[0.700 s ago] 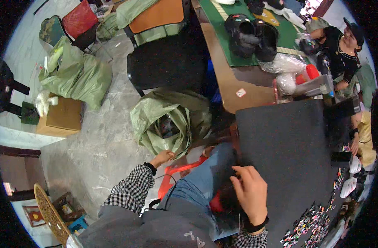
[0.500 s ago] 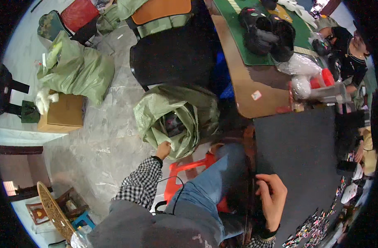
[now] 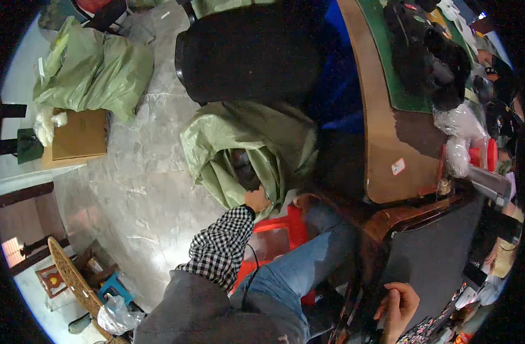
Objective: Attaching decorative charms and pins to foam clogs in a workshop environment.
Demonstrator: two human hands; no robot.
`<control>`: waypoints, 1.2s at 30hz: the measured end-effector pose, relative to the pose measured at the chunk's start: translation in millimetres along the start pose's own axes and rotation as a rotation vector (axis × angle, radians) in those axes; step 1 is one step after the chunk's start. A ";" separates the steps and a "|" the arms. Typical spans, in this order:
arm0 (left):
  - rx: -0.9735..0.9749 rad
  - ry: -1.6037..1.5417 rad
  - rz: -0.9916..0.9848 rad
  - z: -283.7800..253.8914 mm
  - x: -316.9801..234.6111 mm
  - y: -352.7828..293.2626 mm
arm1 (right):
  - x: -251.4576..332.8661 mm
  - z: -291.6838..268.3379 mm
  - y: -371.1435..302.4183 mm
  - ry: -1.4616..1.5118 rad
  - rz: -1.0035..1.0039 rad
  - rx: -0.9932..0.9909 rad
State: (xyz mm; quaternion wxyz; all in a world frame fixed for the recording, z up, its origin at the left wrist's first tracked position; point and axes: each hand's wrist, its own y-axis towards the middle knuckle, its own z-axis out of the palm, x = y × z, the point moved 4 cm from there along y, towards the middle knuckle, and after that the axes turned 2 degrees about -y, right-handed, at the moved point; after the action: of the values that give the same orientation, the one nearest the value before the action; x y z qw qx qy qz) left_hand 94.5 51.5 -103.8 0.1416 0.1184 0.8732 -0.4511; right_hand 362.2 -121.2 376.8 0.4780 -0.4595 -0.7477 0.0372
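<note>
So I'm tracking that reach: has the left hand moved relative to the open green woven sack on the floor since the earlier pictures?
Yes. The left hand has gone from just outside the open green woven sack, near its edge, into its mouth.

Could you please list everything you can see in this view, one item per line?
open sack: one, pale green, on the floor in front of the person
full sacks: a heap, pale green, upper left on the floor
cardboard box: one, brown, left, below the heap
black chair: one, top centre
stool: one, red plastic, under the person's legs
wooden table: one, brown, right
green mat: one, on the table
clear bags: two or so, on the table's right end
dark sheet: one, grey-black, lower right
left hand: checked sleeve, at the open sack's mouth
right hand: resting on the dark sheet's edge
</note>
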 end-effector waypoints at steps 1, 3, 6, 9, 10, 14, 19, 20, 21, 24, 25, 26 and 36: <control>-0.028 -0.017 0.106 -1.8 -8.1 -6.4 | 2.5 1.4 2.0 -0.055 -0.035 0.016; -0.085 -0.118 0.113 -8.0 -28.0 -14.4 | 10.3 1.9 -2.8 -0.047 -0.034 0.015; -0.117 -0.258 0.128 -25.8 -58.9 -17.6 | 18.2 3.9 -4.2 -0.035 -0.009 0.007; -0.144 -0.420 0.239 -44.9 -90.7 -24.4 | 19.2 4.6 -2.4 -0.026 -0.019 0.012; -0.153 -0.424 0.239 -45.5 -97.7 -32.1 | 18.2 4.4 -1.1 -0.024 -0.036 0.019; -0.070 -0.423 0.253 -27.2 -120.3 -60.2 | 5.9 5.9 3.6 -0.051 -0.056 0.015; -0.003 -0.443 0.391 -2.7 -143.8 -54.5 | 0.1 1.1 3.6 -0.033 -0.018 0.045; 0.060 -0.462 0.420 -1.9 -146.7 -47.0 | 0.6 0.8 3.6 -0.035 -0.020 0.035; 0.069 -0.522 0.424 -2.3 -143.3 -41.9 | -0.5 0.6 4.4 -0.027 0.004 0.050; -0.150 -0.651 0.802 -24.4 -123.5 -18.1 | 2.1 1.3 5.6 -0.018 0.019 0.073; -0.245 -0.649 0.884 -28.3 -110.2 -8.1 | 4.4 1.9 6.0 -0.015 0.007 0.098; -0.299 -0.676 0.822 -26.6 -94.8 9.8 | 6.5 0.7 6.5 -0.013 0.012 0.081; -0.270 0.054 0.278 82.4 52.7 156.0 | 31.7 2.6 16.8 -0.064 -0.041 0.166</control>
State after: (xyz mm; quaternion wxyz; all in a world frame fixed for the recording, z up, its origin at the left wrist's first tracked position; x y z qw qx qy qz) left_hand 109.1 76.1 -285.8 0.1936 0.2298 0.9045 -0.3028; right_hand 367.4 -87.6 388.6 0.4907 -0.4014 -0.7664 0.1038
